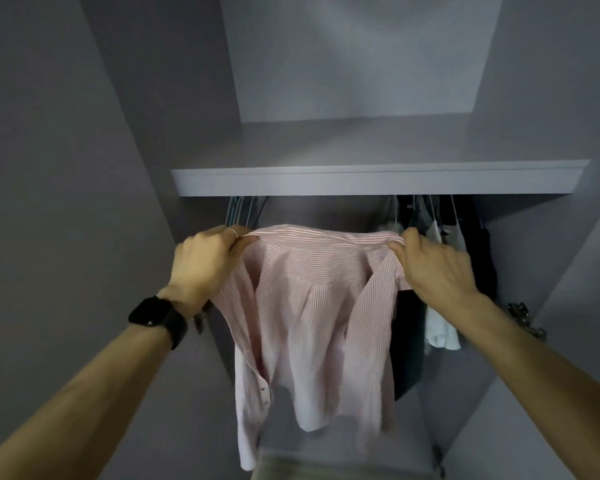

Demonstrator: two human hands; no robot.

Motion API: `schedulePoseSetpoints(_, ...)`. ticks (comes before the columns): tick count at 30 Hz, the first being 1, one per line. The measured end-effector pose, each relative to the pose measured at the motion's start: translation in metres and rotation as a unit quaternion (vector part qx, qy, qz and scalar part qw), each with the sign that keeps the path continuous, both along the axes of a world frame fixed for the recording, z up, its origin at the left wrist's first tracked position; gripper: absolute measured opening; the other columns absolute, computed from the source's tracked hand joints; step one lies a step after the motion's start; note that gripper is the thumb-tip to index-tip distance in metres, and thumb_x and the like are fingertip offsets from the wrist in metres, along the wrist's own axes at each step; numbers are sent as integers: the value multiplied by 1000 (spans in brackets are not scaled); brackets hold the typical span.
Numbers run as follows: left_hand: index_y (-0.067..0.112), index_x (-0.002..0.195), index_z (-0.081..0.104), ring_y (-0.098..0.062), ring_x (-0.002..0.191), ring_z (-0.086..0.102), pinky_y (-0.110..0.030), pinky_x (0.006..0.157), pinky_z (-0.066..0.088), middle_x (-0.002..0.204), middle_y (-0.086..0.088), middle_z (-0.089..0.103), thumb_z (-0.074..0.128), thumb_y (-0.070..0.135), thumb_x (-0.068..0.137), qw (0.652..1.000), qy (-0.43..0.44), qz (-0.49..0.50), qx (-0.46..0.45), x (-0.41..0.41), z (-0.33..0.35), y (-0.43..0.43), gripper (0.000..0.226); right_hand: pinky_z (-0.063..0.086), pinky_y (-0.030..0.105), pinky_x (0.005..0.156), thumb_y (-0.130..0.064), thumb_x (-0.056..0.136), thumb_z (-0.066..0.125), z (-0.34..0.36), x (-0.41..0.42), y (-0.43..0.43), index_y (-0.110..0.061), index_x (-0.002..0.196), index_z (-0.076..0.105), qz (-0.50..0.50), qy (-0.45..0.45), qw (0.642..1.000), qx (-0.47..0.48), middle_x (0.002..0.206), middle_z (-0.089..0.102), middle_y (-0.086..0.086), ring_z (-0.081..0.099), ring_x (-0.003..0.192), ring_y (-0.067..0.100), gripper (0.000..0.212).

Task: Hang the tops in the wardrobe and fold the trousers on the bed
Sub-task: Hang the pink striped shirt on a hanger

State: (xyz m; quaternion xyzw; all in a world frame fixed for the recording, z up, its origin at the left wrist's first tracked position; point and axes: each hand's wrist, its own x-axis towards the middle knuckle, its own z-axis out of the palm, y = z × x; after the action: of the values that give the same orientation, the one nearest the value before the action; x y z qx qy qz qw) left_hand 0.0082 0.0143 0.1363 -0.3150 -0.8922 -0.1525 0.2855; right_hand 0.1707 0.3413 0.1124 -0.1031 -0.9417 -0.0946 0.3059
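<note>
Head view: You look up into the wardrobe [194, 98], with both forearms raised toward the space under its shelf [378, 181].
Shirt location: The pink-and-white striped shirt [309, 306] hangs at the centre of the frame, just below the shelf and in front of the wardrobe opening.
Shirt orientation: The back panel faces you. The collar edge is at 12 o'clock, the hem at 6 o'clock.
Left hand: Your left hand [205, 258] grips the shoulder of the shirt at its 10 o'clock corner, with the fingers curled over the fabric.
Right hand: Your right hand [430, 265] grips the opposite shoulder at the 2 o'clock corner, with the fingers curled over the top edge and the thumb against the fabric.
Tension: The top edge runs nearly straight between your two hands.
Sleeves: One sleeve drops along each side of the shirt. A buttoned edge shows at 7 o'clock.
Hanger inside shirt: You cannot tell; the fabric covers that area.
Hangers: Thin hangers [239, 211] hang under the shelf at 11 o'clock from the shirt, just behind your left hand.
Hung garments: Dark garments [409, 341] and a white garment [440, 327] hang at 3 o'clock from the shirt, behind your right hand and forearm.
Wrist and finger: A black watch [158, 318] sits on your left wrist and a thin ring [233, 232] on a left finger.
Hinge: A metal hinge [523, 317] sits on the side panel at 3 o'clock, beyond your right forearm.
</note>
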Motion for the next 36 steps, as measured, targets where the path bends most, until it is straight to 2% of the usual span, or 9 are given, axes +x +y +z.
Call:
schedulePoseSetpoints(4, 35, 131, 56, -27, 87, 71, -31, 63, 43, 112, 9, 68, 19, 66, 97, 964, 87, 13, -251, -10, 21, -9, 59, 41, 35, 59, -50, 107, 22, -4, -16, 13, -14, 131, 38, -17, -170, 982, 78, 111, 66, 1, 69, 90, 28, 46)
schedulePoseSetpoints(10, 25, 137, 36, -28, 53, 65, -31, 53, 47, 100, -4, 67, 18, 55, 98, 901, 223, -96, -360, -15, 44, -29, 52, 40, 34, 56, -39, 106, 41, 3, -29, 24, -28, 147, 40, 69, -30, 997, 25, 104, 67, 6, 68, 76, 34, 43)
schedulePoseSetpoints(16, 36, 157, 19, -22, 100, 65, -32, 85, 47, 138, 1, 46, 9, 44, 108, 856, 169, -77, -482, -16, 34, -38, 51, 45, 33, 42, -2, 75, 71, -30, -26, 16, -22, 119, 64, 88, -24, 995, 47, 91, 60, 5, 63, 77, 29, 49)
schedulePoseSetpoints(19, 38, 151, 34, -20, 100, 67, -30, 79, 47, 132, 7, 52, 21, 53, 107, 895, 135, -9, -426, -22, 16, -45, 48, 43, 28, 42, -32, 89, 58, -49, -22, 8, -19, 106, 60, 137, 16, 987, 77, 88, 59, 2, 62, 74, 25, 21)
schedulePoseSetpoints(21, 29, 133, 63, -31, 75, 71, -34, 66, 51, 109, -1, 67, 29, 55, 103, 928, 147, -25, -341, -24, 4, -50, 53, 36, 25, 46, -54, 92, 50, -58, -24, 6, -20, 100, 63, 149, 10, 984, 98, 87, 59, 3, 60, 72, 22, 37)
schedulePoseSetpoints(25, 14, 95, 78, -32, 45, 61, -31, 45, 48, 75, -8, 68, 18, 59, 101, 946, 214, -91, -226, -24, -23, -58, 75, 38, 26, 43, -48, 99, 42, -67, -25, 8, -16, 85, 71, 163, 6, 982, 97, 80, 61, 5, 63, 65, 24, 45)
schedulePoseSetpoints(31, 12, 88, 77, -32, 48, 64, -34, 49, 53, 77, -8, 71, 33, 51, 100, 958, 189, -69, -203, -12, -42, -49, 60, 53, 36, 64, -57, 101, 30, -61, -27, 11, -43, 147, 46, 84, -153, 984, -35, 149, 34, -6, 64, 105, 23, 50)
schedulePoseSetpoints(34, 10, 89, 77, -30, 52, 67, -34, 61, 54, 80, -9, 70, 42, 37, 94, 953, 186, -67, -230, -8, -48, -48, 44, 52, 32, 59, -51, 105, 33, -60, -26, 10, -41, 155, 32, 30, -156, 987, 8, 139, 48, -5, 68, 90, 24, 51)
schedulePoseSetpoints(36, 6, 94, 76, -33, 58, 68, -38, 70, 54, 84, -13, 70, 42, 34, 95, 958, 166, -66, -226, -10, -46, -50, 44, 49, 30, 55, -50, 104, 41, -52, -23, 9, -37, 149, 47, 26, -108, 994, 12, 119, 65, -5, 70, 82, 26, 47)
